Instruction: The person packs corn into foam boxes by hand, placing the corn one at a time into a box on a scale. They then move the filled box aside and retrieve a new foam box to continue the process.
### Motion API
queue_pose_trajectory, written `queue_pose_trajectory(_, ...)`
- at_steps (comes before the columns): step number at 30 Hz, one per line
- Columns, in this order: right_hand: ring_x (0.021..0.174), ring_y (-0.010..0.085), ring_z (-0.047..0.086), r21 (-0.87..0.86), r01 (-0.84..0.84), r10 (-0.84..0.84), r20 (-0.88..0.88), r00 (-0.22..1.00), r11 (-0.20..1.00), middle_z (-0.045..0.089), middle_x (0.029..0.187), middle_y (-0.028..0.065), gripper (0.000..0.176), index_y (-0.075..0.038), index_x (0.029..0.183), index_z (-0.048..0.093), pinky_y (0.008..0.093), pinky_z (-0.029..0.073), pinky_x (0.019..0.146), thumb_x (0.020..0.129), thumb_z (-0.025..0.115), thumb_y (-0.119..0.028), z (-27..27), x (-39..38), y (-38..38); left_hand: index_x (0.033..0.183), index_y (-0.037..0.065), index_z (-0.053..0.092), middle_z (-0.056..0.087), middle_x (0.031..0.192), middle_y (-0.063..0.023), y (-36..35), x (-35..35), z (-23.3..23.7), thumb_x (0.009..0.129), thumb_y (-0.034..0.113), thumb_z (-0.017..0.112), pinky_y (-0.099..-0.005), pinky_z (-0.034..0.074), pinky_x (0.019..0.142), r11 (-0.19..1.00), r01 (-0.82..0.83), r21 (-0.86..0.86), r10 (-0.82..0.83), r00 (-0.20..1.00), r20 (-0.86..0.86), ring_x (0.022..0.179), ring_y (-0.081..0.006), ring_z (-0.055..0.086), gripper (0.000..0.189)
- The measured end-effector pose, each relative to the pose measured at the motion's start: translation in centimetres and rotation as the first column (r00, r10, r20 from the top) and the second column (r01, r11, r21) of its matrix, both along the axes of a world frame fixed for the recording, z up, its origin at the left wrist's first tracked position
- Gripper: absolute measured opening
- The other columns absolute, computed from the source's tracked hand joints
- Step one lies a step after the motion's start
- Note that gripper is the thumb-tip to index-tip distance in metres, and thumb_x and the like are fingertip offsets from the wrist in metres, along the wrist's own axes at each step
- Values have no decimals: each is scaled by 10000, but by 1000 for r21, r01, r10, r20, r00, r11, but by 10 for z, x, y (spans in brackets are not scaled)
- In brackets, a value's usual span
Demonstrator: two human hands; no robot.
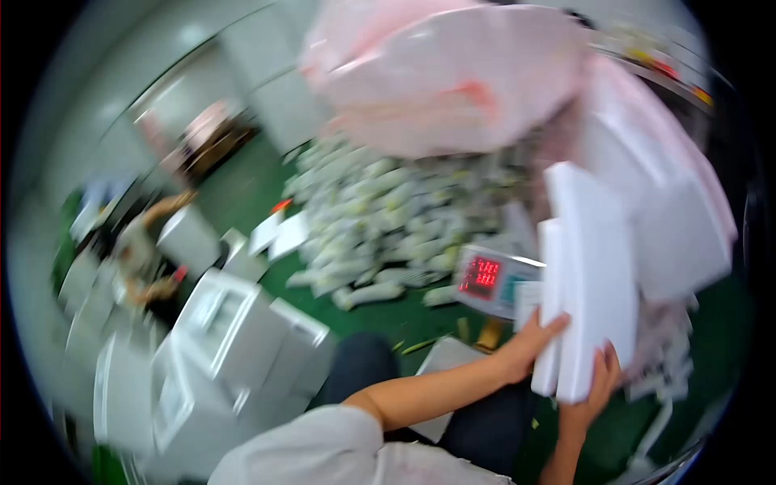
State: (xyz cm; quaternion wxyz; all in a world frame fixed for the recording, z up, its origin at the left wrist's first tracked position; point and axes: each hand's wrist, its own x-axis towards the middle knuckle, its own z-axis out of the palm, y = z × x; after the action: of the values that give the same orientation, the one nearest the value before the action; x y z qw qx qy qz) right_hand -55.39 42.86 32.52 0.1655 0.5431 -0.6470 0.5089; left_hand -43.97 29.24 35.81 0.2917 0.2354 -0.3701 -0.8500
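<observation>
Two long white foam pieces [594, 283] stand side by side in front of me, on the right. My left hand [529, 346] grips the lower left edge of the narrower piece. On the lower right side of the wider piece, my right hand [596, 384] is closed around the edge. Just left of the foam is a scale display [485, 276] with red lit digits. Behind it lies a large heap of pale wrapped items [380, 202] on the green floor.
White foam boxes [230, 323] are stacked at the left. Beyond them a co-worker's arms [149, 267] reach among more boxes. A big pink-white bag [453, 81] hangs over the heap. More white foam [679, 218] stands at the right.
</observation>
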Motion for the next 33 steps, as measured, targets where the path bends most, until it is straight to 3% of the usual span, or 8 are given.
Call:
queue_pose_trajectory(5,1354,467,372,92,-248,262,-208,943,965,352,1475,296,958,-55,1432,437,587,316,1081,796,542,-764,24,107,15,1541,146,-194,147,1580,-190,35,143,50,671,358,864,-420,250,1147,696,-395,-599,327,918,-225,1416,-317,271,1386)
queue_pose_trajectory(9,1360,475,366,234,-415,471,-289,834,879,372,1475,287,891,-38,1406,453,580,286,1095,781,624,-650,44,162,-16,1511,9,-195,75,1574,-296,81,239,67,661,424,850,-447,161,1185,349,-158,-924,737,655,166,1473,-416,126,1409)
queue_pose_trajectory(13,1349,432,399,431,-725,786,54,616,538,398,1473,260,796,-62,1409,450,586,305,1077,776,718,-464,60,236,-46,1551,40,-85,151,1572,-243,63,301,47,730,203,750,-394,227,1168,391,-428,-814,857,493,153,1438,-347,248,1182)
queue_pose_trajectory(19,1344,434,411,143,-714,705,116,700,685,357,1484,266,760,-74,1434,415,518,366,1081,748,731,-165,58,235,-43,1546,9,111,250,1541,-185,-46,376,33,844,-2,567,-373,261,1148,148,-923,-355,920,260,-294,1368,-287,323,837)
queue_pose_trajectory(26,1227,363,529,236,-285,199,332,922,929,525,1344,191,553,-33,1294,559,399,424,1030,769,720,-92,19,113,-7,1442,79,416,490,1416,-162,-326,511,125,915,527,544,-579,412,1035,-139,-979,-152,965,-168,202,1298,-326,447,703)
queue_pose_trajectory(27,1215,364,538,217,-246,163,342,926,945,531,1340,190,535,-43,1285,573,402,439,1012,775,725,-105,14,97,-8,1534,155,240,371,1497,-114,-348,517,118,906,521,572,-548,297,1113,297,-953,-54,939,302,-164,1379,-293,340,799)
queue_pose_trajectory(30,1193,359,554,192,-163,39,525,850,968,544,1316,191,498,-32,1273,576,406,456,989,796,700,-106,-17,38,-15,1491,83,319,464,1415,-135,-339,426,71,931,475,555,-387,428,1007,180,-741,-647,950,303,-82,1202,-265,522,723)
queue_pose_trajectory(33,1244,387,511,136,109,-144,289,946,985,503,1367,210,602,-27,1366,494,447,414,1043,806,695,-117,-68,-74,-59,1295,68,467,587,1187,-98,-263,319,0,955,436,547,-368,516,801,768,-270,-580,363,931,48,1007,-218,635,508)
